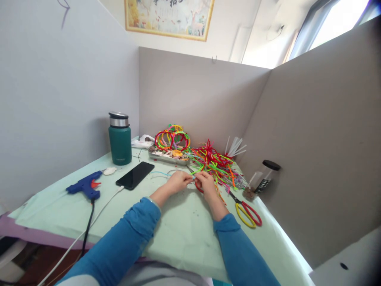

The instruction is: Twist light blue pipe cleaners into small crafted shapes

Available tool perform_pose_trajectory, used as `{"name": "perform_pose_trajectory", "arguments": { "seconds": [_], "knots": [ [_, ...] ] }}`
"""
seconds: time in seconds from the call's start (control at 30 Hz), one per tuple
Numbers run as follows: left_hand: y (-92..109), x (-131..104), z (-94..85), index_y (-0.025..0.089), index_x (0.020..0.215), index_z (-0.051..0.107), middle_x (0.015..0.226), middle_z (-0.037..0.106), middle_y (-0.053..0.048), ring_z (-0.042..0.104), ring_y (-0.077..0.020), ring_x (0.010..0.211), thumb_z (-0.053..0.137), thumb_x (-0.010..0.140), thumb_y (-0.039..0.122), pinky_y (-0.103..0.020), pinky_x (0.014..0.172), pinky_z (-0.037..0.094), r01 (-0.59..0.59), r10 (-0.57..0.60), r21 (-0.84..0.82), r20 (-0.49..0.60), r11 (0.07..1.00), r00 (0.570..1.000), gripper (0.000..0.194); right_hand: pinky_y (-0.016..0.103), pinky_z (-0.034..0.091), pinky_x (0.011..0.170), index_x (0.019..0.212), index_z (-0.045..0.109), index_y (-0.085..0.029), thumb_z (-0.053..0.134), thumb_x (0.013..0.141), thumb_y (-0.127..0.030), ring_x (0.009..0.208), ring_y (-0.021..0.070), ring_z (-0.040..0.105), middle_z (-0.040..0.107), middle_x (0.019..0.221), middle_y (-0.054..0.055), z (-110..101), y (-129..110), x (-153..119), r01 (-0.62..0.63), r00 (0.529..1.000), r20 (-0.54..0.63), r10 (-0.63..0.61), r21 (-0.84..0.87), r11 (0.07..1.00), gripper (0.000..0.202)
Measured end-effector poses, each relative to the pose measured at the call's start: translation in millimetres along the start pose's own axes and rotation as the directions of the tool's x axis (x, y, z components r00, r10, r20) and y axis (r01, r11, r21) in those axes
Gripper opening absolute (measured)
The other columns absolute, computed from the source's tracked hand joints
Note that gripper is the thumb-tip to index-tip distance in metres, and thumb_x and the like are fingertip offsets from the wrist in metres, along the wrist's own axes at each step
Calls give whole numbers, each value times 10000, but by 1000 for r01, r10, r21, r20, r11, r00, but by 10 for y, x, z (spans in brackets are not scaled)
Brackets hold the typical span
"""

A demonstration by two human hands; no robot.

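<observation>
My left hand [179, 181] and my right hand [206, 184] meet over the middle of the table, fingertips pinched close together. A light blue pipe cleaner [160, 172] runs out to the left behind my left hand and seems to pass into the pinch. Both hands look closed on it, though the fingers cover most of what lies between them. A red loop [199, 188] shows just under my right fingers. Right behind the hands spreads a heap of coloured pipe cleaners [212, 159], mostly red, green and orange.
Pipe-cleaner rings [164, 140] rest on a metal tray [169, 159]. Scissors [247, 212] and a black-lidded jar [262, 180] are at right, clear sticks [236, 147] behind. Leftward are a green bottle [120, 143], a phone [135, 175] and a blue glue gun [86, 185] with its cord.
</observation>
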State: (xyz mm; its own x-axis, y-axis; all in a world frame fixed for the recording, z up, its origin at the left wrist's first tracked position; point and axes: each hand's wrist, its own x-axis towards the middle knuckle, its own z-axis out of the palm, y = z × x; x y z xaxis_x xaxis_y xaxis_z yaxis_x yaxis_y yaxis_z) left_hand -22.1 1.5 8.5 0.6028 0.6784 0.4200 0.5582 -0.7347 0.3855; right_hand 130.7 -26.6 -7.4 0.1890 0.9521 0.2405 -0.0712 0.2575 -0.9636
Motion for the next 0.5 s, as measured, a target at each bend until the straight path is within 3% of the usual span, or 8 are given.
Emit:
{"name": "perform_pose_trajectory", "arguments": {
  "seconds": [0.1, 0.17, 0.37, 0.5],
  "knots": [
    [5, 11, 9, 174, 636, 655, 585, 577, 7, 476, -107, 584, 475, 871, 322, -203, 586, 319, -14, 14, 0, 11, 1000, 1000, 331, 213, 207, 383, 556, 481, -189, 667, 598, -294, 374, 52, 289, 460, 477, -46, 11, -15, 18, -205, 978, 103, 183, 289, 935, 217],
    [-4, 20, 19, 173, 644, 661, 608, 588, -6, 504, -122, 641, 485, 867, 319, -206, 634, 351, -24, 24, 26, -1, 999, 1000, 320, 204, 210, 381, 561, 471, -186, 689, 584, -293, 375, 39, 263, 448, 487, -51, 2, -28, 28, -273, 961, 156, 230, 379, 884, 244],
    [-81, 21, 65, 182, 813, 702, 801, 652, -50, 564, -164, 811, 528, 835, 275, -243, 767, 405, -34, 38, 77, -50, 996, 998, 199, 203, 239, 376, 668, 525, -204, 736, 620, -385, 409, 70, 357, 471, 519, -50, -49, -69, 18, -107, 993, 90, 82, 325, 939, 282],
    [-95, -5, 78, 194, 798, 704, 738, 654, -33, 587, -159, 743, 549, 763, 197, -223, 708, 422, 43, -43, 23, -16, 999, 999, 159, 207, 280, 394, 713, 548, -203, 707, 671, -468, 429, 82, 390, 491, 519, -39, -29, -101, -23, -107, 982, 182, 53, 297, 949, 312]
  ]
}}
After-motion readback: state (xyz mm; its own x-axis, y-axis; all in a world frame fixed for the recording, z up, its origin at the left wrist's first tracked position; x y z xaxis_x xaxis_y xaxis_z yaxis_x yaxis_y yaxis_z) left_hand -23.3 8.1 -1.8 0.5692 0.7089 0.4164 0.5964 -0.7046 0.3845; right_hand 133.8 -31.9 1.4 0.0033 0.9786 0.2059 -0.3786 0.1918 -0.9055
